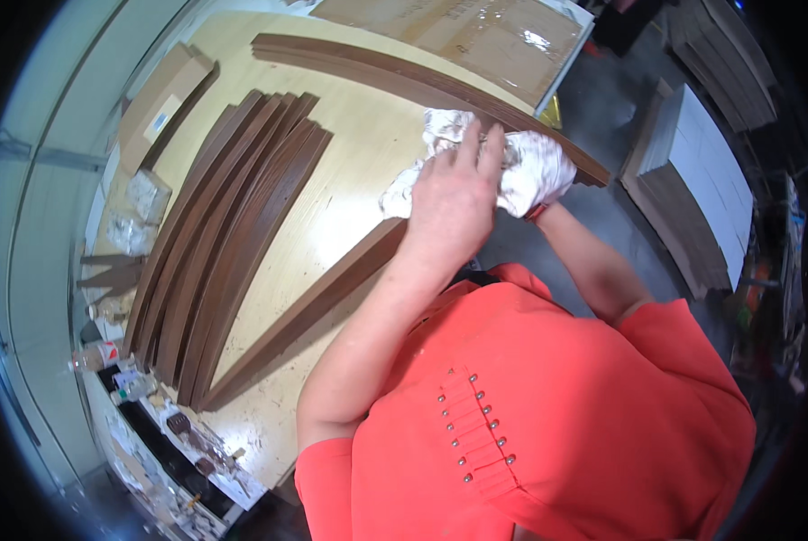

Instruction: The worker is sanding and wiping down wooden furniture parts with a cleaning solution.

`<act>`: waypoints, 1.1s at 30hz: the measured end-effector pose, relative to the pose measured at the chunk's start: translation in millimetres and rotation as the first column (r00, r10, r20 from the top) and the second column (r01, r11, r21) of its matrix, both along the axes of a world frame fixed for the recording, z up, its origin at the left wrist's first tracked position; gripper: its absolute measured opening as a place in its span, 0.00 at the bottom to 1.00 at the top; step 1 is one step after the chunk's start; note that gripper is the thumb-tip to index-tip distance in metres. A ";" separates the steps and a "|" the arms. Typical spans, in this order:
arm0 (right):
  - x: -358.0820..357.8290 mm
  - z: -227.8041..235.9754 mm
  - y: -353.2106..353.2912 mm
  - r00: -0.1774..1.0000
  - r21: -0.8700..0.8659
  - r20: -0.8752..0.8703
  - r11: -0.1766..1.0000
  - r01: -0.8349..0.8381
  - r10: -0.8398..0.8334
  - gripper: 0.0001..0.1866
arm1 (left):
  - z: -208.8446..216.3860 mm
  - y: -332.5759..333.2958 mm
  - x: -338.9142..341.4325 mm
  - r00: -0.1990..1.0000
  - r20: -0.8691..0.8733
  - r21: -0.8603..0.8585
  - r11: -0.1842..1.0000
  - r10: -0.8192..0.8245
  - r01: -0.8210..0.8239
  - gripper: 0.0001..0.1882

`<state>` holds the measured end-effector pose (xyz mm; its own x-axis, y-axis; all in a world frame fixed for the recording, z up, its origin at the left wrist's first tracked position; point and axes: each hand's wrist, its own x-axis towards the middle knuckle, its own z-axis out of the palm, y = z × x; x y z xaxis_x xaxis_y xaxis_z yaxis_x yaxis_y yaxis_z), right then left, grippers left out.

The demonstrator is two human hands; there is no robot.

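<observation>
A white cloth [537, 177] with reddish-brown stains is bunched between my hands near the table's right edge. My left hand [458, 194] is closed over it from the left, its fingers bent across the folds. My right forearm reaches up to the cloth from the right, with a red band at the wrist; the cloth hides the right hand's fingers. Behind the cloth runs a pair of long brown strips [377, 72], slightly curved. Another brown strip [305, 311] slants across the table, its upper end passing behind my left forearm and hand.
Several curved brown strips [233, 225] lie stacked on the pale table [368, 117] to the left. Flat cardboard [458, 36] covers the far edge; a cardboard box [156, 108] stands far left. Bottles [97, 356] and clutter line the left edge. Stacked boards [693, 189] stand at right.
</observation>
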<state>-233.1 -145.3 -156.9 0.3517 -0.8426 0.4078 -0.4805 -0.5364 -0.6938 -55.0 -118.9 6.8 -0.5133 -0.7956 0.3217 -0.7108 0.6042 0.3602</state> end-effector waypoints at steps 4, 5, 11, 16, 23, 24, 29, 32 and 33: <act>21.1 41.0 -12.5 0.862 0.305 0.506 0.930 -0.204 0.023 0.16 | -33.7 31.0 59.7 0.987 0.128 -0.105 0.991 0.099 -0.086 0.30; 29.7 75.8 -3.6 0.777 0.596 0.620 0.711 -0.374 -0.110 0.11 | -39.5 43.8 87.7 0.982 0.107 -0.086 0.985 0.157 -0.148 0.34; 26.0 89.0 -2.8 0.816 0.646 0.560 0.692 -0.322 -0.144 0.07 | -94.6 169.6 299.4 0.824 0.098 -0.212 0.821 0.558 -0.531 0.24; 29.0 110.1 -2.4 0.801 0.631 0.580 0.704 -0.326 -0.149 0.07 | -64.0 235.5 411.9 0.154 0.248 0.210 0.102 0.956 -0.972 0.26; 39.4 136.2 11.2 0.739 0.704 0.616 0.610 -0.363 -0.271 0.07 | 17.4 79.0 135.2 0.915 -0.182 -0.107 0.918 0.361 -0.383 0.39; 26.8 127.9 6.2 0.770 0.703 0.616 0.560 -0.439 -0.169 0.08 | 25.7 69.5 97.8 0.945 0.143 -0.197 0.944 0.295 -0.265 0.37; 17.3 99.7 26.2 0.351 0.561 0.821 0.515 -0.648 -0.451 0.14 | -17.8 71.1 69.9 0.966 0.009 -0.202 0.946 0.260 -0.253 0.35; 31.1 128.6 39.7 0.741 0.765 0.556 0.581 -0.279 -0.376 0.10 | -41.8 104.3 131.0 0.906 0.117 -0.124 0.911 0.406 -0.393 0.33; 15.5 123.6 35.0 0.835 0.796 0.502 0.498 -0.343 -0.227 0.08 | -58.0 119.1 156.7 0.869 0.146 -0.205 0.874 0.473 -0.441 0.33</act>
